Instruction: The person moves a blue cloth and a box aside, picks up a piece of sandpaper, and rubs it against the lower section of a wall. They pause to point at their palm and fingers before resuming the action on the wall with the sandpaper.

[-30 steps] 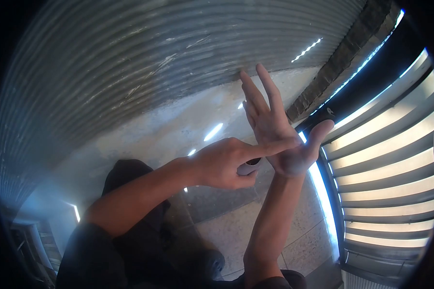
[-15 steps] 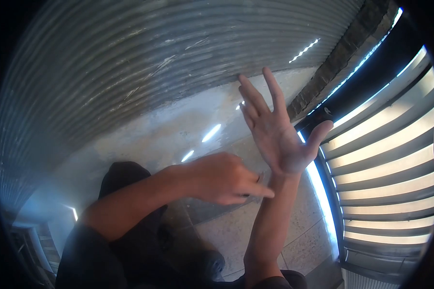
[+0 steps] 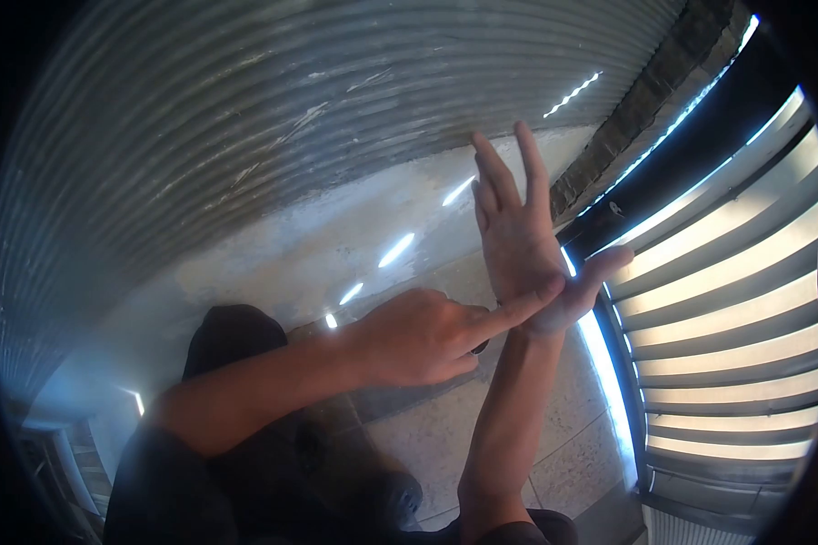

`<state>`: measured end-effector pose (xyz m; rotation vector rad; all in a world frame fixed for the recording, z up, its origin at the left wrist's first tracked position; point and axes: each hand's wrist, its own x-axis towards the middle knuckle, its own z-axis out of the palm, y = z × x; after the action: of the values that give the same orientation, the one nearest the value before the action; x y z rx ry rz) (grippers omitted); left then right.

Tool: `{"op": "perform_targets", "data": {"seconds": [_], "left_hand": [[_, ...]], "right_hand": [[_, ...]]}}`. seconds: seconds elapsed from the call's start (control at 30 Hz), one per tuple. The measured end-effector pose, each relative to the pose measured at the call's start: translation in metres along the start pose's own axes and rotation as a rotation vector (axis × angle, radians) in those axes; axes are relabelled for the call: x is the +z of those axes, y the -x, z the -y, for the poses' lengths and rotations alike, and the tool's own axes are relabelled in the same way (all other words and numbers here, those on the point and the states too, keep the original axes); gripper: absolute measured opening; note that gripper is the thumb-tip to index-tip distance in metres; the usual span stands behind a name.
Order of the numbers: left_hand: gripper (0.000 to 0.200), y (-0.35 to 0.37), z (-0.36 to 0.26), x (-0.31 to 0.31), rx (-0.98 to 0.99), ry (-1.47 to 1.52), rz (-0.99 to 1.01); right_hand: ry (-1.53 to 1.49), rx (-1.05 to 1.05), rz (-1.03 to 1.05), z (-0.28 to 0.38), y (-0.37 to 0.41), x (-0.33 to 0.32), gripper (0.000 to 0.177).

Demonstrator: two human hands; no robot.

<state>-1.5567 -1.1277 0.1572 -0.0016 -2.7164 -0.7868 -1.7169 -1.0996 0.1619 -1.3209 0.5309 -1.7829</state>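
Note:
My right hand (image 3: 523, 250) is raised with its palm toward me, fingers spread upward and thumb out to the right. It holds nothing. From the left, my left hand (image 3: 418, 336) reaches across with its back to me. Its index finger is stretched out, and the fingertip overlaps the base of the right palm near the thumb. The other left fingers are curled under. A small dark thing (image 3: 480, 347) shows beneath the index finger; I cannot tell whether it is worn or held. Both forearms are bare below dark sleeves (image 3: 168, 481).
A corrugated metal wall (image 3: 245, 118) curves across the top and left. On the right stands a slatted shutter (image 3: 718, 336) with light coming through. Pale tiles (image 3: 563, 459) cover the floor, and my dark-clothed knee (image 3: 232, 336) shows at lower left.
My left index finger has moved from the right wrist up onto the lower palm. The right hand has shifted slightly right and turned a little, its fingers closer together.

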Motion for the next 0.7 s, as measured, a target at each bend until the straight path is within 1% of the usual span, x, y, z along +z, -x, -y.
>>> {"op": "perform_targets", "data": {"seconds": [0.03, 0.1, 0.17, 0.3, 0.33, 0.4, 0.47, 0.5, 0.57, 0.6, 0.63, 0.67, 0.7], "left_hand": [[0.099, -0.001, -0.001, -0.001, 0.028, 0.017, 0.010], [0.099, -0.002, 0.000, -0.002, 0.058, 0.033, 0.020], [0.100, -0.003, 0.005, -0.001, 0.175, 0.040, -0.142], [0.098, -0.004, -0.002, -0.005, 0.109, 0.057, -0.140], [0.096, -0.004, -0.002, -0.002, 0.072, 0.018, -0.149], [0.094, -0.005, -0.002, 0.001, 0.035, -0.022, -0.159], [0.090, -0.005, -0.003, 0.001, 0.020, -0.047, -0.064], [0.090, -0.002, -0.001, 0.002, 0.020, -0.047, -0.065], [0.093, 0.002, 0.003, 0.006, 0.271, -0.088, 0.068], [0.093, 0.001, 0.003, 0.007, 0.274, -0.086, 0.067], [0.096, 0.000, 0.003, 0.008, 0.308, -0.057, 0.022], [0.100, 0.000, 0.003, 0.010, 0.341, -0.026, -0.023], [0.100, -0.001, 0.002, 0.010, 0.339, -0.025, -0.024]], "right_hand": [[0.011, -0.022, -0.001, 0.000, 0.001, -0.004, 0.140], [-0.219, -0.117, 0.037, 0.001, 0.001, -0.010, 0.143], [-0.170, -0.110, 0.015, 0.009, 0.001, -0.009, 0.142], [-0.097, -0.097, -0.027, 0.014, 0.000, -0.003, 0.141], [-0.100, -0.098, -0.030, 0.011, 0.000, -0.003, 0.141], [-0.103, -0.090, 0.041, 0.006, -0.001, -0.002, 0.144], [-0.106, -0.077, 0.050, 0.002, -0.001, 0.002, 0.145], [-0.106, -0.072, 0.043, 0.002, -0.001, 0.002, 0.145], [-0.082, -0.062, 0.029, 0.002, 0.000, 0.001, 0.146], [-0.067, -0.059, 0.025, 0.003, 0.000, 0.000, 0.146], [-0.053, -0.056, 0.021, 0.003, 0.000, -0.001, 0.146], [-0.061, -0.063, 0.046, 0.002, 0.000, -0.003, 0.145], [-0.068, -0.067, 0.059, 0.002, 0.000, -0.002, 0.145]]}}
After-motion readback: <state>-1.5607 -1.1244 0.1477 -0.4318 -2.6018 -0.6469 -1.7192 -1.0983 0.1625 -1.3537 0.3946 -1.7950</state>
